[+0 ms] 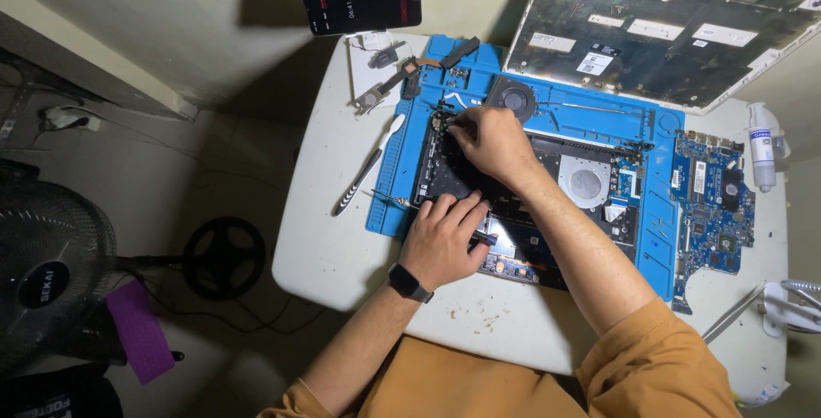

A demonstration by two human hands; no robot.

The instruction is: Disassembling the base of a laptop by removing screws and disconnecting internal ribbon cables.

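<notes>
Hands worked over an opened laptop base [530, 200] lying on a blue mat [658, 238] on a white table [325, 238]. Left hand [440, 238], with a dark watch [409, 282] on its wrist, pressed flat, fingers spread, on the base's near edge. Right hand [492, 140] pinched something too small to identify at the far corner, beside a round fan [511, 97]. A green circuit board [714, 209] lay to the right.
</notes>
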